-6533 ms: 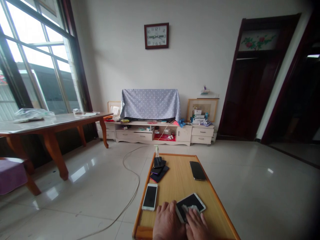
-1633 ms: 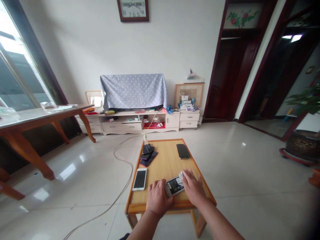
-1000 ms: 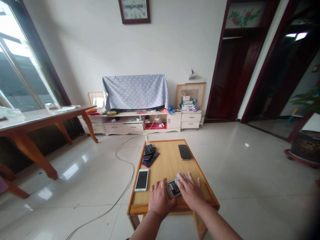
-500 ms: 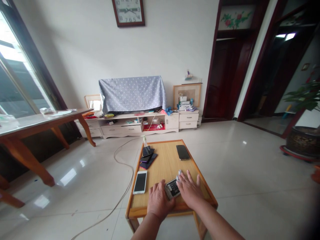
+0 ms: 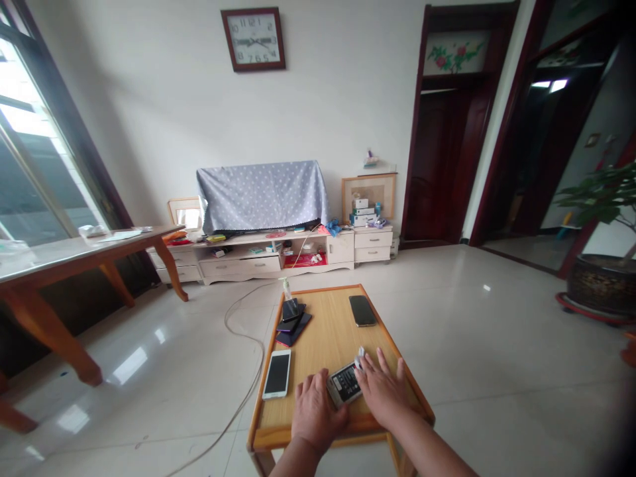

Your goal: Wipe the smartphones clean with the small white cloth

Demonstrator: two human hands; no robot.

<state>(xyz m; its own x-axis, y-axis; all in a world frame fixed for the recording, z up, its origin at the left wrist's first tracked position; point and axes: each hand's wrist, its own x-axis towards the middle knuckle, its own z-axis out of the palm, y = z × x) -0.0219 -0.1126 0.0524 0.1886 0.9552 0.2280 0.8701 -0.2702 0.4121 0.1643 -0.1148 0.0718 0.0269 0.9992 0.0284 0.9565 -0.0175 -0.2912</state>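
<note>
A phone [image 5: 344, 384] with its back cover off lies tilted near the front of the small wooden table [image 5: 328, 331], its dark labelled battery facing up. My left hand [image 5: 318, 407] grips its left end, thumb along the near edge and fingers along the far side. My right hand [image 5: 385, 391] is over the phone's right end, pinching a small crumpled white wad [image 5: 360, 358], perhaps tissue, at the thumb and index finger. The other fingers of that hand are spread above the tabletop.
A white phone [image 5: 277, 374] lies on the left of the table, with stacked dark phones [image 5: 293, 324] and a clear pump bottle [image 5: 287, 289] behind it. Another dark phone [image 5: 362, 311] is at the far right. A cable [image 5: 261, 358] runs over the floor at left.
The white wad and my right fingertips have shifted slightly across the phone's right end, toward its far edge. My left hand keeps its grip. The head view has tilted up a little.
</note>
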